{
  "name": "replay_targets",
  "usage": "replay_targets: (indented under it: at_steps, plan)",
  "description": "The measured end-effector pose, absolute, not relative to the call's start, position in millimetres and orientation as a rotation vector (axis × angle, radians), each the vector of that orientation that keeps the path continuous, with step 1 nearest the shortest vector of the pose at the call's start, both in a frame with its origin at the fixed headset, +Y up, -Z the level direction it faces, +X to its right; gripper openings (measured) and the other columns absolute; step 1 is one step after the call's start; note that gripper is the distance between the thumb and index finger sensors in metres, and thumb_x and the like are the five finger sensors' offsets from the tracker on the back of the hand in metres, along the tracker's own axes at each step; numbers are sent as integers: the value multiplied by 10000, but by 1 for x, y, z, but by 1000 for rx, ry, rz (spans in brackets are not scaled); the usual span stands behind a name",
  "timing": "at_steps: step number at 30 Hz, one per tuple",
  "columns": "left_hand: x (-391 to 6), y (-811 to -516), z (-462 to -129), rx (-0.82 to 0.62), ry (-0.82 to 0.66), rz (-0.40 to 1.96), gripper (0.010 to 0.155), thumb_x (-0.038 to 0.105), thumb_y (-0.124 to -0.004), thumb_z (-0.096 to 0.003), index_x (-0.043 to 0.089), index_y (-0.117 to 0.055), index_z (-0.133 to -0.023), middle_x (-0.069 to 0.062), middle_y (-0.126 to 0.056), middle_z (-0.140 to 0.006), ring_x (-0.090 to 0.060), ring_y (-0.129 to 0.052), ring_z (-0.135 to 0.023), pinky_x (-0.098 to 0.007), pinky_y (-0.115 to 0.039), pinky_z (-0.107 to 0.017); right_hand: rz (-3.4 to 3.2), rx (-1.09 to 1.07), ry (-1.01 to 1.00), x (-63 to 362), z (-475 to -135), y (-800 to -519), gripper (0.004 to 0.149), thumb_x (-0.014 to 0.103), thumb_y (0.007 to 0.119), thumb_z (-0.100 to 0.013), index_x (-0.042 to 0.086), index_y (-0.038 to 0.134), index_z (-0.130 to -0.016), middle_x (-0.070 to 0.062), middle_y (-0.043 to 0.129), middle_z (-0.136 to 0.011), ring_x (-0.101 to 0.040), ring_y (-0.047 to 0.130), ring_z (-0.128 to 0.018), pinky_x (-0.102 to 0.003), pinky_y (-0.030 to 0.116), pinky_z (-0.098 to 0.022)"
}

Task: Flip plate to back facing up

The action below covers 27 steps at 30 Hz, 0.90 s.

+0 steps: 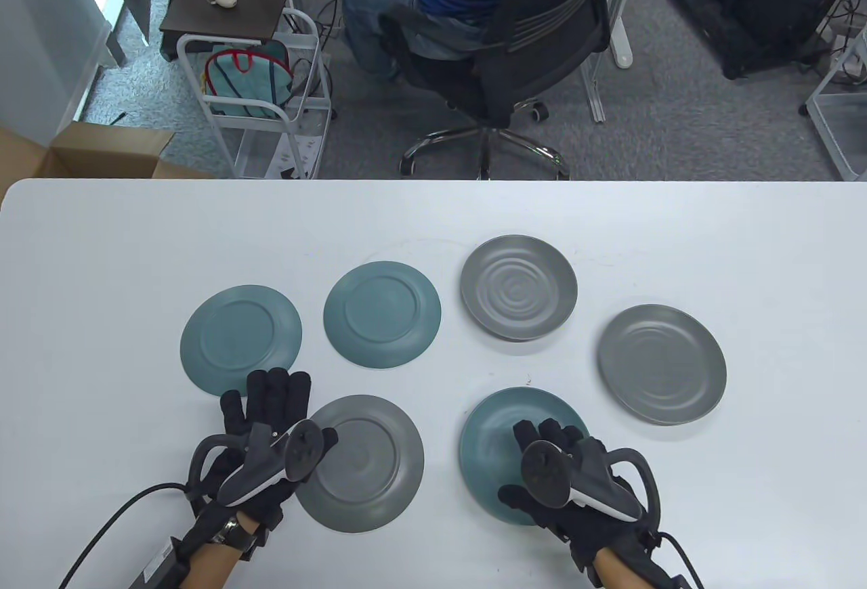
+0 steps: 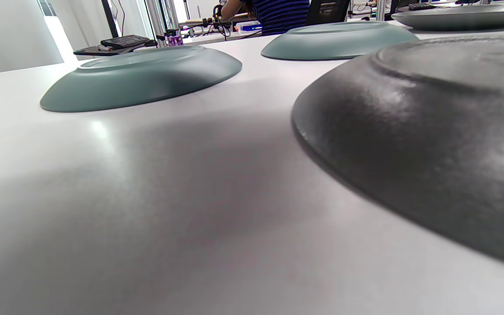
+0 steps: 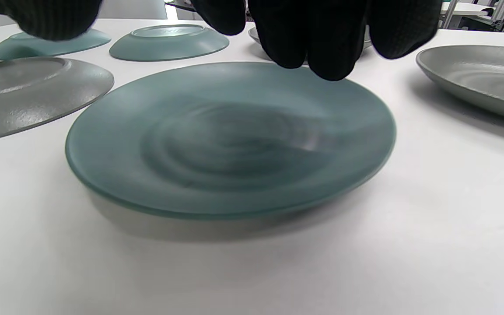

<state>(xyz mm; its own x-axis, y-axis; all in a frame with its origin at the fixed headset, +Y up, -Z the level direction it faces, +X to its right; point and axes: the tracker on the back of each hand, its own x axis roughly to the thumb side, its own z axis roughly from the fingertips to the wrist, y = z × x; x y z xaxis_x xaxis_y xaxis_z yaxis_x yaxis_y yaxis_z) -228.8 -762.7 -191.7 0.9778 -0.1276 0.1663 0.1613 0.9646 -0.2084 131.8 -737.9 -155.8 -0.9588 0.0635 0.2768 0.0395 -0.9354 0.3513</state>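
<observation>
Table view: six plates lie on the white desk (image 1: 101, 264). The right hand (image 1: 565, 474) hovers over the near teal plate (image 1: 498, 437), which lies face up directly beneath its fingers (image 1: 550, 430); the fingers are spread apart and, in the right wrist view, hang above the plate's far rim without clamping it. The left hand (image 1: 267, 443) rests flat, fingers extended and apart, just left of a grey plate (image 1: 369, 464) lying back up. Beyond the left fingers lie two teal plates (image 1: 241, 338) (image 1: 381, 313), both back up. Beyond and right of the right fingers lie two grey plates (image 1: 519, 286) (image 1: 662, 363), face up.
</observation>
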Motion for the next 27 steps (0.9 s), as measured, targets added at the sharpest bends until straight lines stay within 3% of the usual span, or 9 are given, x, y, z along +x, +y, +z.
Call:
replay_targets:
  at_steps: [8, 14, 20, 27]
  plan:
    - [-228, -763, -192, -219, -154, -157, 879, 713, -411, -551, 163, -205, -1206, -194, -272, -1222, -480, -345, -1176, -697, -327, -773, 3068, 542, 698, 108, -145, -766, 879, 661, 640, -464, 141, 416, -1135, -264, 544, -1135, -521, 634, -974, -642, 584, -686]
    - [-227, -763, -191, -214, -156, -160, 875, 711, -411, -552, 167, -203, -1205, -193, -273, -1222, -480, -346, -1176, -697, -328, -775, 3207, 610, 673, 94, -138, -773, 889, 662, 651, -458, 139, 415, -1136, -306, 507, -1118, -550, 621, -956, -644, 589, -682]
    - [-226, -763, -190, -210, -157, -166, 877, 710, -411, -552, 164, -202, -1205, -191, -274, -1222, -481, -348, -1176, -696, -328, -775, 3378, 741, 555, 76, -133, -779, 846, 593, 691, -475, 71, 446, -1094, -349, 617, -1030, -548, 754, -855, -590, 707, -603]
    - [-225, -763, -190, -209, -159, -166, 877, 710, -412, -552, 163, -202, -1205, -192, -274, -1222, -480, -347, -1177, -696, -327, -775, 3379, 783, 599, 66, -133, -780, 775, 503, 687, -522, -5, 463, -1062, -402, 654, -962, -576, 796, -786, -498, 797, -504]
